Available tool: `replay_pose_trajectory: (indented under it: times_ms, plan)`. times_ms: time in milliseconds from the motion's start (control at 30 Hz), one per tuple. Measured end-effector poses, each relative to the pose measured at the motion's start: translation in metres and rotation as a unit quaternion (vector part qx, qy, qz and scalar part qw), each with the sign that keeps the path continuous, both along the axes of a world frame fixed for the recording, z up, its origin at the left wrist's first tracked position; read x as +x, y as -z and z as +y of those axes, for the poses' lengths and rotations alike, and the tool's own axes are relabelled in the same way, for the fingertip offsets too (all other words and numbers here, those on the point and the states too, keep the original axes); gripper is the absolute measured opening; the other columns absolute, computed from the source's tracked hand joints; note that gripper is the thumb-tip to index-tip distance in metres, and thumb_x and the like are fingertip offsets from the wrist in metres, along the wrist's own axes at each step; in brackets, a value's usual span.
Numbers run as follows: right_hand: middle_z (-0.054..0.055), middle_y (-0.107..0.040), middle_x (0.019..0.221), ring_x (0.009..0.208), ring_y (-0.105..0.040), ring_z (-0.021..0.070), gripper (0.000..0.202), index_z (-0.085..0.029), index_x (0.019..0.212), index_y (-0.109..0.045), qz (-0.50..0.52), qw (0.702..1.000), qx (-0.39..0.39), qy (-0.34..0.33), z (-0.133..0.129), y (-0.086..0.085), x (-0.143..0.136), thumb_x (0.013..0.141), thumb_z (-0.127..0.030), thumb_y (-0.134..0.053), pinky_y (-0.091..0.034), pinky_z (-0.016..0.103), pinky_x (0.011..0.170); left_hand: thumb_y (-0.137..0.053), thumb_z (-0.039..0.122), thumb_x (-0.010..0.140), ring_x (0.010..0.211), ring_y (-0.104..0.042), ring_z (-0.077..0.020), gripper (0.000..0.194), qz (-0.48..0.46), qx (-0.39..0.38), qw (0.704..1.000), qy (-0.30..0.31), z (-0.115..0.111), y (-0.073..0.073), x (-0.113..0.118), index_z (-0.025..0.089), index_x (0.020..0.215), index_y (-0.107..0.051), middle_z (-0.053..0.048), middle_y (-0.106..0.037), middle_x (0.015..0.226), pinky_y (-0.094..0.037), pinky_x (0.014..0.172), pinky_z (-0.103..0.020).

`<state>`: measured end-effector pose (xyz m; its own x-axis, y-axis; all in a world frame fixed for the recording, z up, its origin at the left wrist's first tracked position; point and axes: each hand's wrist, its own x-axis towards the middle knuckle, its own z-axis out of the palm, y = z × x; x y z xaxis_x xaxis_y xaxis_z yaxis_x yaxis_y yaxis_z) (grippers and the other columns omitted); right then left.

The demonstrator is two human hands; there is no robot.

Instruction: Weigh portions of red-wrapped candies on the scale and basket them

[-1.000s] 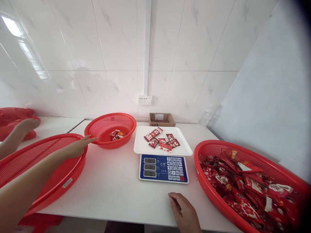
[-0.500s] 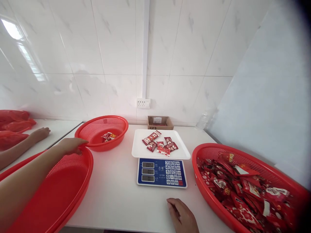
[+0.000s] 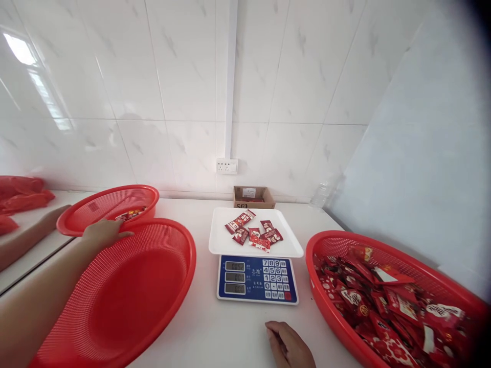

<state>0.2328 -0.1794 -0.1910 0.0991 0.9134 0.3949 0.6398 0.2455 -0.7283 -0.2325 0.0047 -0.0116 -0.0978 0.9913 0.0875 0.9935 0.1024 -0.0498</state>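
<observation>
My left hand (image 3: 104, 232) reaches out over the large red basket (image 3: 190, 266) on the left, its fingers bent over the near rim of a smaller red basket (image 3: 148, 191) behind it. A few snack packets (image 3: 132, 213) lie inside that smaller basket. On the table in front of the scale, my right hand (image 3: 290, 347) rests with its fingers curled in, and nothing shows in it. The blue and white digital scale (image 3: 256, 278) carries a white tray (image 3: 220, 245), on which several small red snack packets (image 3: 255, 234) lie loose.
At the right stands a red basket (image 3: 320, 276) heaped with red snack packets (image 3: 387, 301). A small cardboard box (image 3: 253, 197) sits against the wall, below a socket (image 3: 227, 166). Another person's forearm (image 3: 30, 235) and red plastic bags (image 3: 23, 194) are at the far left.
The smaller basket has slid left with my left hand at its rim. The large left basket has shifted right, nearer the scale. My right hand stays put.
</observation>
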Motion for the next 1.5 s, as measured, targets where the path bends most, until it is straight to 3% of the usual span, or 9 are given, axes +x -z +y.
replay_pose_trajectory:
  times_ms: [100, 400, 533, 667, 833, 933, 1067, 1267, 1500]
  plan:
    - [0.003, -0.069, 0.074, 0.062, -0.063, 0.0141, 0.028, -0.023, 0.082, -0.066, -0.019, 1.000, -0.005, -0.011, 0.000, 0.002, 0.001, 0.084, -0.042, -0.045, -0.052, 0.021, 0.056, -0.025, 0.062, 0.083, 0.097, -0.056, -0.0346, 0.068, 0.030, -0.020, 0.998, -0.048, 0.003, 0.000, 0.007, 0.013, 0.125, -0.045, -0.017, -0.061, 0.108, -0.043, 0.074, -0.045]
    - [0.004, -0.069, 0.077, 0.066, -0.065, 0.0146, 0.027, -0.022, 0.084, -0.066, -0.039, 0.999, -0.015, -0.023, 0.000, 0.001, 0.003, 0.085, -0.038, -0.044, -0.053, 0.021, 0.058, -0.022, 0.038, 0.091, 0.110, -0.047, -0.0416, 0.056, -0.004, -0.010, 0.998, -0.063, 0.007, 0.005, 0.019, 0.007, 0.138, -0.025, -0.026, -0.044, 0.128, -0.040, 0.078, -0.050]
    - [0.004, -0.069, 0.076, 0.064, -0.064, 0.0143, 0.027, -0.023, 0.083, -0.066, -0.034, 0.999, -0.011, -0.023, 0.000, -0.001, 0.002, 0.085, -0.039, -0.044, -0.053, 0.021, 0.057, -0.026, 0.023, 0.090, 0.105, -0.050, -0.0448, 0.049, 0.027, -0.030, 0.996, -0.078, 0.004, -0.002, 0.041, 0.001, 0.133, -0.034, -0.032, -0.042, 0.126, -0.041, 0.074, -0.050]
    - [0.003, -0.069, 0.075, 0.062, -0.064, 0.0139, 0.028, -0.023, 0.082, -0.066, -0.031, 0.999, -0.007, -0.013, 0.000, -0.002, 0.001, 0.084, -0.041, -0.044, -0.053, 0.021, 0.056, -0.033, 0.024, 0.088, 0.114, -0.045, -0.0394, 0.043, 0.095, 0.078, 0.990, 0.068, 0.000, -0.011, 0.100, 0.008, 0.127, -0.043, -0.022, -0.031, 0.141, -0.034, 0.089, -0.053]
    - [0.006, -0.070, 0.081, 0.071, -0.065, 0.0162, 0.027, -0.023, 0.086, -0.065, -0.039, 0.999, -0.025, -0.013, -0.002, -0.002, 0.001, 0.085, -0.039, -0.044, -0.054, 0.024, 0.064, -0.033, 0.038, 0.090, 0.102, -0.055, -0.0230, 0.034, -0.007, 0.057, 0.949, 0.311, -0.009, -0.010, 0.221, 0.022, 0.112, -0.054, -0.007, -0.061, 0.110, -0.043, 0.085, -0.035]
    - [0.005, -0.070, 0.081, 0.070, -0.065, 0.0165, 0.027, -0.023, 0.086, -0.065, -0.043, 0.999, -0.029, -0.013, -0.003, 0.000, 0.002, 0.084, -0.039, -0.044, -0.054, 0.024, 0.061, -0.035, 0.039, 0.088, 0.097, -0.057, -0.0237, 0.036, -0.030, 0.009, 0.931, 0.364, -0.005, 0.002, 0.279, 0.022, 0.115, -0.052, -0.008, -0.061, 0.107, -0.045, 0.080, -0.035]
    - [0.004, -0.070, 0.080, 0.069, -0.065, 0.0154, 0.026, -0.023, 0.085, -0.065, -0.045, 0.998, -0.032, -0.012, -0.003, 0.002, 0.003, 0.085, -0.038, -0.044, -0.054, 0.022, 0.059, -0.038, 0.034, 0.086, 0.097, -0.058, -0.0266, 0.034, -0.022, -0.038, 0.930, 0.365, 0.008, 0.023, 0.316, 0.021, 0.113, -0.053, -0.011, -0.056, 0.114, -0.047, 0.076, -0.037]
    - [0.004, -0.070, 0.079, 0.068, -0.065, 0.0152, 0.025, -0.022, 0.085, -0.065, -0.040, 0.999, -0.018, -0.018, -0.003, 0.000, 0.002, 0.085, -0.037, -0.044, -0.053, 0.022, 0.059, -0.047, 0.019, 0.078, 0.097, -0.056, -0.0241, 0.032, -0.012, -0.025, 0.933, 0.360, 0.010, 0.025, 0.311, 0.020, 0.108, -0.058, -0.010, -0.056, 0.112, -0.046, 0.080, -0.034]
    - [0.003, -0.070, 0.079, 0.066, -0.064, 0.0149, 0.026, -0.023, 0.084, -0.065, -0.025, 0.999, -0.024, -0.016, -0.004, 0.001, 0.002, 0.083, -0.038, -0.044, -0.053, 0.022, 0.057, -0.040, 0.021, 0.084, 0.103, -0.053, -0.0278, 0.031, -0.017, 0.054, 0.966, 0.253, -0.001, -0.003, 0.242, 0.018, 0.111, -0.056, -0.013, -0.055, 0.113, -0.041, 0.085, -0.042]
